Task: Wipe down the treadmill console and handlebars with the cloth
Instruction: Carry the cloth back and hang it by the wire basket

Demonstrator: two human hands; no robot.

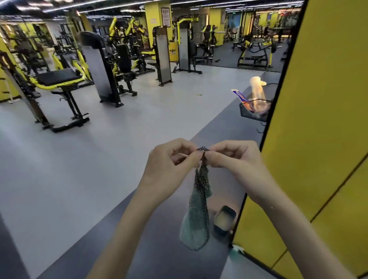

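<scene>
A grey-green cloth (195, 218) with a dark stitched edge hangs in front of me, low in the middle of the head view. My left hand (169, 167) and my right hand (236, 160) both pinch its top edge, fingertips almost touching, and the rest of the cloth dangles folded below them. No treadmill console or handlebar is in view.
A yellow panelled wall (324, 113) rises close on my right. A black basket (253, 112) with a bottle and a packet stands ahead by the wall. A small dark container (224, 220) sits on the dark floor strip. Weight machines (101, 67) and benches fill the grey floor to the left.
</scene>
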